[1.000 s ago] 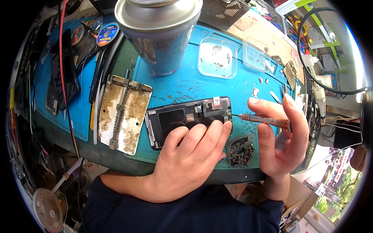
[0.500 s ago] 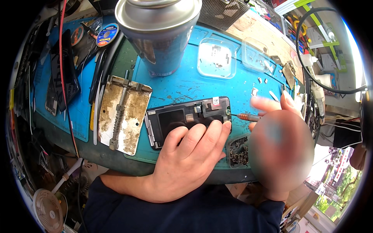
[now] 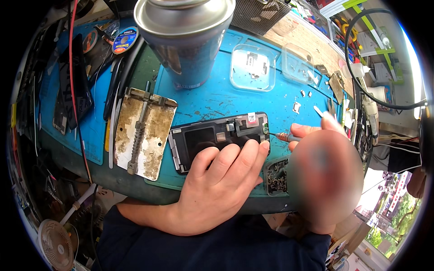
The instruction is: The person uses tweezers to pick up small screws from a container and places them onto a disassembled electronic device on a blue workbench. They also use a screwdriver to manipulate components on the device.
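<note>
A black phone screen assembly point(image 3: 194, 135), its inner side up, lies on the blue work mat point(image 3: 203, 101). My left hand point(image 3: 221, 185) holds it down, curled fingers pressing along its near edge close to the right end. In my right hand point(image 3: 312, 135) is a thin screwdriver point(image 3: 284, 137) with a copper-coloured collar, gripped between thumb and fingers. Its tip points left and meets the right end of the screen assembly, beside a small green part. A blurred patch covers most of the right hand. Below the screwdriver sits a clear box of tiny screws point(image 3: 276, 177), partly behind that hand.
A tall spray can point(image 3: 185, 49) stands beyond the screen assembly. Left of it rests a stained metal clamp fixture point(image 3: 143, 133). Clear plastic trays point(image 3: 253, 83) with small parts are at the back. Loose bits and tools lie along the mat's right side; cables hang left.
The fingers of my right hand have closed in around the screwdriver's handle; one was raised and blurred before. The left hand and the screen assembly stay put.
</note>
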The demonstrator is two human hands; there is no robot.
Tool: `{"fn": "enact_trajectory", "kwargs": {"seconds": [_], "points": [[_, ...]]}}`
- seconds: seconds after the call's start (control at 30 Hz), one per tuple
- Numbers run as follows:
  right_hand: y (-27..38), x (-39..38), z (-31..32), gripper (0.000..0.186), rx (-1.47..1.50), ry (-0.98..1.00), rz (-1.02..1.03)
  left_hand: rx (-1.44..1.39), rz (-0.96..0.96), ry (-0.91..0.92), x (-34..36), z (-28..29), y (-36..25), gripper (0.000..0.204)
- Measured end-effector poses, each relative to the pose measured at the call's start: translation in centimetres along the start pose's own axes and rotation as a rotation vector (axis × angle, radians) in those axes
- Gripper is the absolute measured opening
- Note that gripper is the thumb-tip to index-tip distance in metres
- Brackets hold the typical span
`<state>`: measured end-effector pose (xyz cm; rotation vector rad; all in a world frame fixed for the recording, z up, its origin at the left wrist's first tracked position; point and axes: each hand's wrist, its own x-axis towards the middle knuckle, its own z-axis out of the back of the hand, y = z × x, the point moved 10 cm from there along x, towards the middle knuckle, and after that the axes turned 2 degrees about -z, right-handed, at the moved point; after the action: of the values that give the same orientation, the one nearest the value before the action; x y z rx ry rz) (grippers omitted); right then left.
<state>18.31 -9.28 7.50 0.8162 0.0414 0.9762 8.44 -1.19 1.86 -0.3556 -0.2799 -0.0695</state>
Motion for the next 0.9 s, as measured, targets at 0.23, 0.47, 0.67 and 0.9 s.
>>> {"fn": "enact_trajectory", "kwargs": {"seconds": [0.23, 0.47, 0.67, 0.9], "points": [[0.2, 0.1, 0.2, 0.050, -0.028, -0.070, 0.045, -0.011, -0.010, -0.013, 0.0, 0.1, 0.0, 0.067], [0.9, 0.2, 0.3, 0.047, -0.092, -0.095, 0.101, -0.009, -0.003, -0.005, 0.0, 0.0, 0.0, 0.066], [0.7, 0.4, 0.4, 0.045, -0.101, -0.042, 0.090, -0.005, -0.008, -0.011, 0.0, 0.0, 0.0, 0.066], [0.6, 0.0, 0.3, 0.047, -0.089, -0.073, 0.097, -0.009, -0.006, -0.008, 0.0, 0.0, 0.0, 0.067]]}}
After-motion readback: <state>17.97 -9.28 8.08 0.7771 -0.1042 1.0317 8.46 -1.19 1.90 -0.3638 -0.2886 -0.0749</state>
